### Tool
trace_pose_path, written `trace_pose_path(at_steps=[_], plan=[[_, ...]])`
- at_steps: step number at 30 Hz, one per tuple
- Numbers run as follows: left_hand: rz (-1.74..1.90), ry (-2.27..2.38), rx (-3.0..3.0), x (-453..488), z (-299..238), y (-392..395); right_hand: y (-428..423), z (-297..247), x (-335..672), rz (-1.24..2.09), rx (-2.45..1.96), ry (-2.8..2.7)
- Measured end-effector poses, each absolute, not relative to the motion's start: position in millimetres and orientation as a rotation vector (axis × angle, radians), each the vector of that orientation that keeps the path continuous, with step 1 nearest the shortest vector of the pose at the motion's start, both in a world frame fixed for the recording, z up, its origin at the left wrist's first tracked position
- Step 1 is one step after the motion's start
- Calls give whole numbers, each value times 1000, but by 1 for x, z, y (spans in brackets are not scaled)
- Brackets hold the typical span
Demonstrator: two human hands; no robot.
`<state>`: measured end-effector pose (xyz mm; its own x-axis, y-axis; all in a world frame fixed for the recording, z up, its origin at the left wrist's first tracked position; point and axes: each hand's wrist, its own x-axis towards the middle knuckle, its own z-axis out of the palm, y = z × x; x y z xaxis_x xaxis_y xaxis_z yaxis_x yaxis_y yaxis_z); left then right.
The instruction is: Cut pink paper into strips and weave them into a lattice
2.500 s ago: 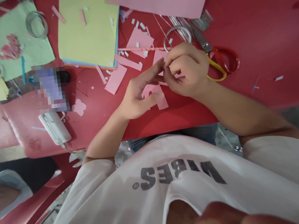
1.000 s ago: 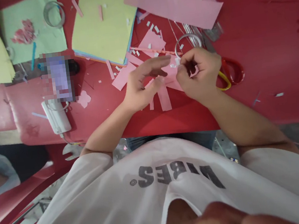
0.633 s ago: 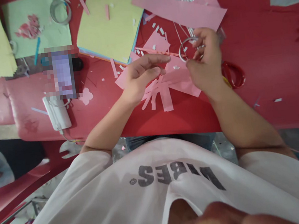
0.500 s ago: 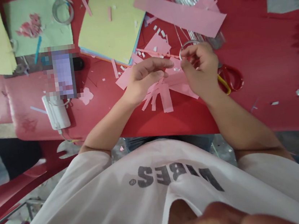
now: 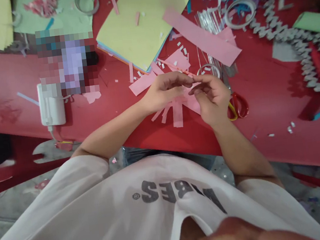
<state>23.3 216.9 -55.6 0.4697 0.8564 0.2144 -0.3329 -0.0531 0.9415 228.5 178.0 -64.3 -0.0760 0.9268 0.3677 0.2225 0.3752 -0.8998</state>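
Observation:
My left hand [image 5: 164, 91] hovers just above the red table [image 5: 276, 94], fingers pressed together in a pinch over a fan of cut pink paper strips [image 5: 177, 114] that spreads out from under it. My right hand [image 5: 213, 97] is beside it, palm turned up, its curled fingertips meeting those of the left hand. What the right fingers pinch is too small to make out. A clear tape ring [image 5: 208, 69] lies just behind the right hand, and red-and-yellow scissors [image 5: 236, 107] lie to its right.
A yellow paper stack [image 5: 142, 24] and a long pink strip [image 5: 202, 37] lie further back. A white power bank [image 5: 51, 106] and a blurred phone [image 5: 65, 63] are at the left. A grey folded paper chain [image 5: 292, 35], another tape ring [image 5: 239, 9] and scraps fill the right.
My right hand reached back to the tape ring, then came forward again to meet my left fingertips. The view has shifted right, showing the paper chain.

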Motion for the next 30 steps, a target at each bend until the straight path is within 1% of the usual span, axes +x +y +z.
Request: trace_pose_path(at_steps=[6, 15, 18, 23, 30], plan=[[1047, 479, 1318, 22, -58, 216, 176, -62, 226, 756, -1079, -1508], [1026, 525, 1370, 22, -62, 218, 175, -58, 222, 663, -1041, -1512], [1027, 516, 1369, 22, -62, 217, 176, -59, 223, 688, -1010, -1475], [1012, 473, 1338, 23, -61, 214, 176, -64, 227, 802, -904, -1562], [1052, 505, 1366, 23, -69, 217, 176, -65, 229, 723, -861, -1589]])
